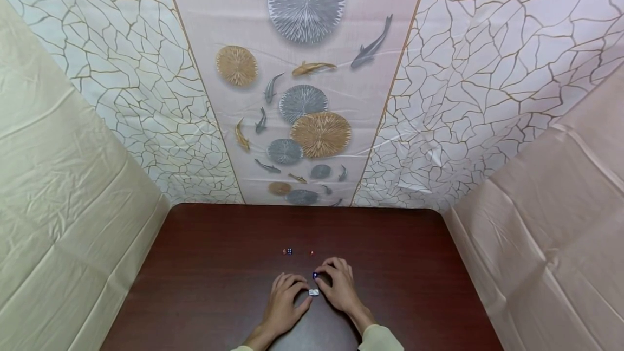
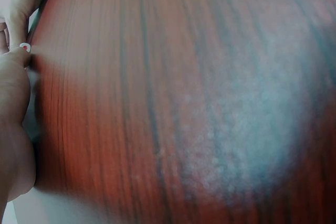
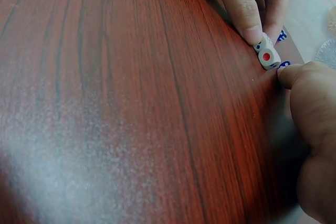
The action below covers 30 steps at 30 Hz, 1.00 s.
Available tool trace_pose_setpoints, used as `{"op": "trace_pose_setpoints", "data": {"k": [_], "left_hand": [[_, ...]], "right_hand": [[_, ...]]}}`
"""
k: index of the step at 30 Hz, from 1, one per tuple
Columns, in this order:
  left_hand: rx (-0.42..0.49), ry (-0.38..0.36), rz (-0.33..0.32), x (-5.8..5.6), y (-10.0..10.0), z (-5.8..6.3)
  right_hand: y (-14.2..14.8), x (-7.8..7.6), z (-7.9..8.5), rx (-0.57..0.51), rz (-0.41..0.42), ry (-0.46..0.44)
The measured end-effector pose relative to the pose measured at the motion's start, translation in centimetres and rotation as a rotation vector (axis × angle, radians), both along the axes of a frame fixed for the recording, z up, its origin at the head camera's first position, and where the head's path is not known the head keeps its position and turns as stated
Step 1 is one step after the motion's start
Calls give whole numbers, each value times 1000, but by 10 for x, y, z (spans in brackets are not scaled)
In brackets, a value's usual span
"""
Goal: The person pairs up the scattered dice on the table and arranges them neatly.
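At the fingertips of the left hand (image 1: 284, 303): two white dice (image 1: 313, 292), side by side and touching, low at the table (image 1: 219, 286). Left thumb and index finger bent toward each other, pinching the pair at its left end; remaining left fingers curved alongside the index. From the right wrist, the die farther from the left thumb shows one red spot on its near face; the die under the thumb tip shows a blue one.

Just beyond the white dice, right hand (image 1: 341, 288) pinches a dark blue die (image 1: 314, 275) between thumb and index finger; other right fingers bent, close together. Thumb tip lies against this die in the right wrist view, die just beside the white pair. Whether it touches them, cannot tell.

Farther out, past the right index fingertip, a red die (image 1: 312, 253) sits by itself on the wood. Ahead of the left fingers, a reddish die (image 1: 285, 252) and a second blue die (image 1: 290, 252) stand close together. Their pips are too small to read with confidence.

Behind the right fingers, a pale sleeve (image 1: 381, 338) at the wrist. Well beyond all fingertips, a patterned cloth (image 1: 312, 31) rises behind the far table edge.
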<state>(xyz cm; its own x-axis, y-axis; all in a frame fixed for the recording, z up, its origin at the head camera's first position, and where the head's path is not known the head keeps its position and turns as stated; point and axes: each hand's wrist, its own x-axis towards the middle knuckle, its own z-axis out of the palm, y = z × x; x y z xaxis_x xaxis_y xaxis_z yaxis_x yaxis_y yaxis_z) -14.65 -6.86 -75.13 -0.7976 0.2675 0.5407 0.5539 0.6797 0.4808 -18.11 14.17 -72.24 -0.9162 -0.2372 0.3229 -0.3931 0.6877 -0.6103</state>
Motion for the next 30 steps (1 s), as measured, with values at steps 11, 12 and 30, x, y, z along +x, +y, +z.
{"op": "trace_pose_setpoints", "data": {"k": [11, 12, 30], "left_hand": [[2, 37, 7, 1, 1, 2], [1, 41, 8, 1, 1, 2], [18, -43, -46, 1, -5, 12]], "right_hand": [[0, 0, 0, 3, -3, -4], [0, 0, 0, 2, -2, -5], [0, 1, -1, -7, -11, 22]]}}
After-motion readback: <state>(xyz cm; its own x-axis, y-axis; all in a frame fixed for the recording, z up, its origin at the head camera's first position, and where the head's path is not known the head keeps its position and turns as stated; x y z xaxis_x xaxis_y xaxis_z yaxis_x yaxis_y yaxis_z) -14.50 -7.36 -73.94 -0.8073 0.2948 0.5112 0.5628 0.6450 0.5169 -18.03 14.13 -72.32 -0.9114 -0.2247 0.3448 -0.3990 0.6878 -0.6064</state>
